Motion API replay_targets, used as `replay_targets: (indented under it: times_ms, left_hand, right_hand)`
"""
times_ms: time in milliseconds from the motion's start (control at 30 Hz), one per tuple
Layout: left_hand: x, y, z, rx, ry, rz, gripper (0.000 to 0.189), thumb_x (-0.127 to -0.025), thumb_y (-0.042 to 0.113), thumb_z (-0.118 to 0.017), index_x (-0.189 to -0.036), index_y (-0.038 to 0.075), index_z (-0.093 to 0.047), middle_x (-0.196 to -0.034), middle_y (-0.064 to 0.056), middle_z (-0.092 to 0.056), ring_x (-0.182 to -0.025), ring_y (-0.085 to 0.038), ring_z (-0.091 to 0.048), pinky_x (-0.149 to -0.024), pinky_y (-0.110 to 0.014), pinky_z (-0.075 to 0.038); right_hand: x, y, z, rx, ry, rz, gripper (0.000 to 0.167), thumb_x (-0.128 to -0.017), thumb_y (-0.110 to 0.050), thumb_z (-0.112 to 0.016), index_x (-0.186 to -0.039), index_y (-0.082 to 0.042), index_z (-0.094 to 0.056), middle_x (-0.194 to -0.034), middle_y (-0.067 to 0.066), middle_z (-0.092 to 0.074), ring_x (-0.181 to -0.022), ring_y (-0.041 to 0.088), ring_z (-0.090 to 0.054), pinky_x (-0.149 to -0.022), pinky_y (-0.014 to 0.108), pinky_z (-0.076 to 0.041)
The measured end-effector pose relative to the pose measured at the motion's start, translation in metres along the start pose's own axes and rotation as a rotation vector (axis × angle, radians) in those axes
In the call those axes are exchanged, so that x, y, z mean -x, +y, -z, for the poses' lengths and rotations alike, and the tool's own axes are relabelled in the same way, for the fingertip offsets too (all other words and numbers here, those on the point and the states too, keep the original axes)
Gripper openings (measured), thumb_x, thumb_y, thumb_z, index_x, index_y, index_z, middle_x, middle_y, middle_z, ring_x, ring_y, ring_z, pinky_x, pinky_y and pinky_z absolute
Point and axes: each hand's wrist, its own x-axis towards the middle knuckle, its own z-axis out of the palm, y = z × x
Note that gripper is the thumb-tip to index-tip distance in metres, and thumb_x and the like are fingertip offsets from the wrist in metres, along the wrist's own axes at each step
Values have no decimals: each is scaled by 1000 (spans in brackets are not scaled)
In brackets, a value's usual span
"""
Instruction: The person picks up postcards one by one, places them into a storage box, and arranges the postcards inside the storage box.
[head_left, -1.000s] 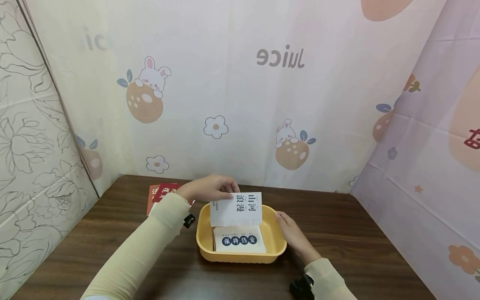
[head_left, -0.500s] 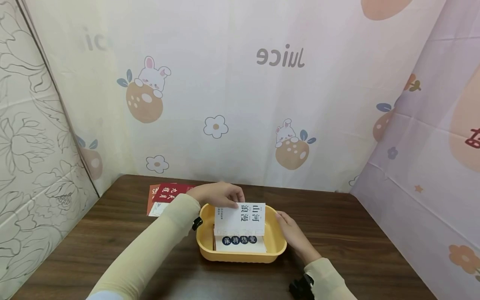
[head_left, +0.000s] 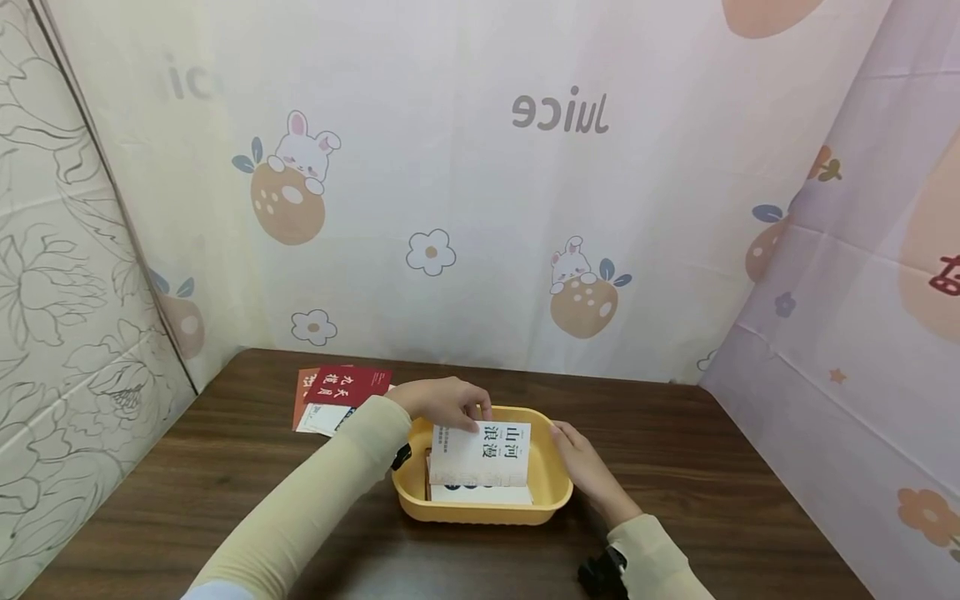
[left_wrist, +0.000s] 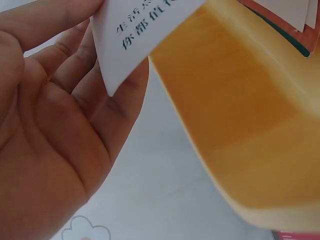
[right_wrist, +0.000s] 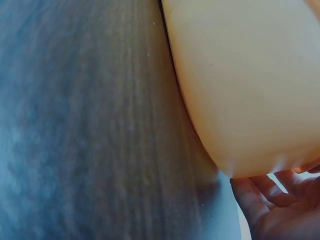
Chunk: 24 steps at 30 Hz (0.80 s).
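In the head view, my left hand [head_left: 446, 400] pinches a white card [head_left: 501, 458] printed with dark characters and holds it tilted over a yellow plastic basin [head_left: 552, 479]. The left wrist view shows the same card [left_wrist: 135, 37] between thumb and fingers, above the basin wall [left_wrist: 235, 120]. Beneath it, a pile of cards [head_left: 483, 495] lies in the basin, its top one mostly covered. My right hand [head_left: 588, 471] holds the basin's right side at the rim. Seen from the right wrist, its fingers [right_wrist: 250, 200] meet the outer wall; their tips are partly hidden.
Left of the basin, a red card [head_left: 348, 387], an orange card [head_left: 302, 396] and a white card [head_left: 324, 417] overlap on the dark wooden table [head_left: 675, 483]; my left sleeve [head_left: 315, 492] passes in front. A patterned curtain [head_left: 480, 183] hangs behind the table.
My left hand has moved down and slightly right with the white card, which now covers more of the pile. The right hand and basin have stayed put.
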Motion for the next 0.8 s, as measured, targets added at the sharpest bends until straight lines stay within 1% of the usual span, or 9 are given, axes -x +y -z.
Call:
replay_targets:
  times_ms: [233,333,400,567,700,800]
  left_hand:
    - [-5,-1,-7,8,-10,13,15,-93,20,-73,-104,26,-64,-99,9,-65,-90,-10,-60,-81,-26,-53]
    - [-7,-1,-10,-25,-14,27,15,-92,19,-74,-102,25,-64,-95,10,-64,-87,-9,-60,-79,-25,-52]
    - [-9,0,-12,-64,-11,38,15,-92,19,-75,-100,25,-64,-91,10,-64,-85,-9,-59,-77,-25,-51]
    - [-12,4,-18,-147,-1,89,15,-90,19,-77,-95,24,-64,-88,10,-62,-82,-9,-58,-74,-26,-50]
    - [-13,6,-22,-177,5,129,14,-89,18,-78,-93,23,-65,-89,10,-62,-82,-10,-58,-74,-27,-50]
    - [-13,8,-24,-187,10,149,15,-88,18,-79,-93,23,-66,-89,9,-62,-81,-11,-58,-75,-29,-50]
  right_hand:
    - [1,-2,-1,1,-4,-3,50,-110,-34,-37,-143,1,-47,-131,20,-58,-105,26,-61,-88,41,-52]
    - [1,-2,-1,7,0,0,49,-110,-34,-37,-143,1,-48,-131,19,-59,-105,25,-61,-89,41,-52]
    - [1,-2,-1,8,4,-1,49,-110,-35,-38,-142,0,-48,-130,19,-59,-104,25,-61,-88,40,-52]
    - [1,-2,-1,9,4,4,49,-110,-34,-38,-142,1,-48,-130,20,-58,-106,26,-61,-88,41,-52]
    - [1,-2,0,13,-5,3,51,-110,-35,-37,-143,1,-47,-133,21,-57,-109,27,-60,-90,43,-51]
    - [2,-3,1,11,-9,-7,51,-110,-36,-37,-143,0,-47,-133,20,-57,-108,27,-60,-89,43,-52]
